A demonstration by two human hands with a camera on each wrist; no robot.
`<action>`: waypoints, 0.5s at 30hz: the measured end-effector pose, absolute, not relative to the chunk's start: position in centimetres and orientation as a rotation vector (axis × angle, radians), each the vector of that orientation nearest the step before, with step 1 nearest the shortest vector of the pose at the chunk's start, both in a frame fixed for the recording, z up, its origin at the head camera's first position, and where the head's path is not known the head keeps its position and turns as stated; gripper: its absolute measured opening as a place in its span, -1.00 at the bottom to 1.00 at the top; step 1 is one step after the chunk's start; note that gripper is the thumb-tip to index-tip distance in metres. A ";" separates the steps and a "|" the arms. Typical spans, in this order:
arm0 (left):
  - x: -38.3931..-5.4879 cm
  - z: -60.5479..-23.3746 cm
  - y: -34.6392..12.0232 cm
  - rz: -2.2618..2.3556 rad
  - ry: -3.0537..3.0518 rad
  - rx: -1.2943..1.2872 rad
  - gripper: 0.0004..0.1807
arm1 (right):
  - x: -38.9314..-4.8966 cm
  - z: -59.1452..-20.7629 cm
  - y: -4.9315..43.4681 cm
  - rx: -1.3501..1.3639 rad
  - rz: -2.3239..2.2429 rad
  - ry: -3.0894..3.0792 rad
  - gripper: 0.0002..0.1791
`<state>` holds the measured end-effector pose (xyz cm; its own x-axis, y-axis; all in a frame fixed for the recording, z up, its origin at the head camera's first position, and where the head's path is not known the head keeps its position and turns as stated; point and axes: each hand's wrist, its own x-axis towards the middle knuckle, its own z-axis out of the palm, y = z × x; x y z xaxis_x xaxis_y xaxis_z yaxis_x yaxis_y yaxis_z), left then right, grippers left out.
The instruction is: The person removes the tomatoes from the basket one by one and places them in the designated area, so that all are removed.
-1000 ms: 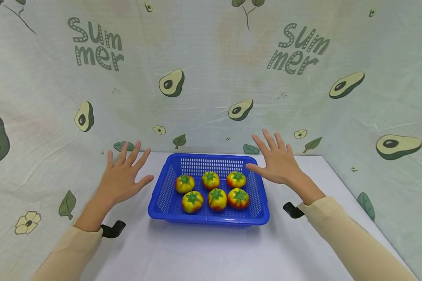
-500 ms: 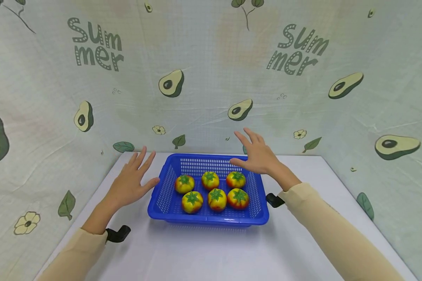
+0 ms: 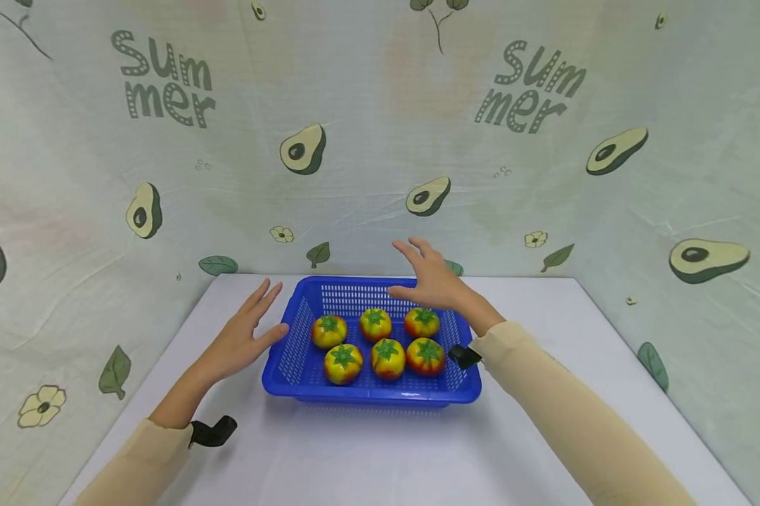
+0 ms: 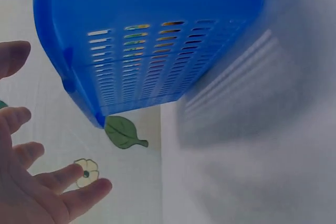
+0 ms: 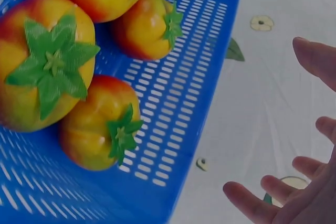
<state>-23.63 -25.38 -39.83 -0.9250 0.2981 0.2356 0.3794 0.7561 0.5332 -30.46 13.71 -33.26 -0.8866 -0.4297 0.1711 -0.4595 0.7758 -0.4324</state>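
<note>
Looks like the reach step, with left hand (image 3: 239, 344) at nine o'clock of blue basket (image 3: 372, 395), right hand (image 3: 434, 280) near one, both loosely spread, empty. Probably calls for lowering toward fruits (image 3: 389, 362) mid-basket.

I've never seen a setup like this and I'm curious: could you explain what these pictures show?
There's no machine: a person is working with two bare hands. The wide view comes from a camera on the head, looking forward and down; the two close-ups come from the left and right wrists. On a white table stands a blue basket with six round red-and-yellow fruits inside, topped with green leaves. The left hand is beside the basket, the right hand near its far edge. Neither holds anything.
</note>
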 end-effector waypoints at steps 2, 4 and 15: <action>-23.6 -40.1 -25.4 -0.957 -2.796 -0.554 -0.10 | -30.5 -33.3 13.3 0.743 0.766 -2.903 0.05; -23.6 -40.3 -25.4 -1.024 -2.782 -0.553 -0.12 | -30.6 -33.4 12.9 0.764 0.800 -2.901 0.05; -23.5 -42.0 -25.2 -1.260 -2.748 -0.615 -0.23 | -31.2 -34.7 11.0 0.862 0.918 -2.891 0.02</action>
<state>-23.52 -25.20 -41.98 -0.9191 0.3316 0.2128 0.3776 0.5873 0.7159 -31.15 10.95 -34.68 -0.8505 -0.5048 0.1480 -0.4977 0.6811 -0.5369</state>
